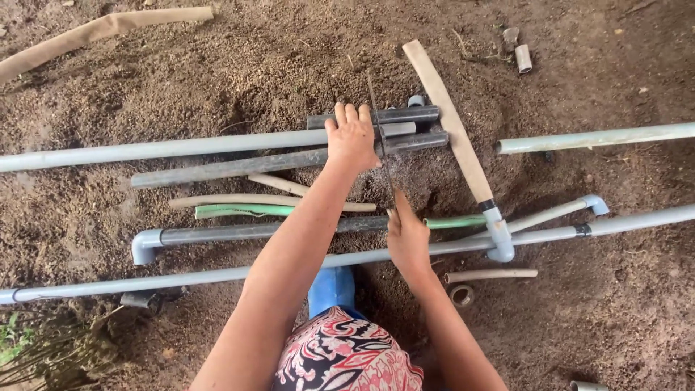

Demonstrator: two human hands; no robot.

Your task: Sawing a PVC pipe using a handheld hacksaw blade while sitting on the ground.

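Just my one head cam here, looking nearly straight down, fairly close I think, over the brown dirt ground [217, 65].

Loose brown soil [217, 65] covers the ground from near to far under soft, even daylight. A patch of green grass [9, 337] shows at the near left edge.
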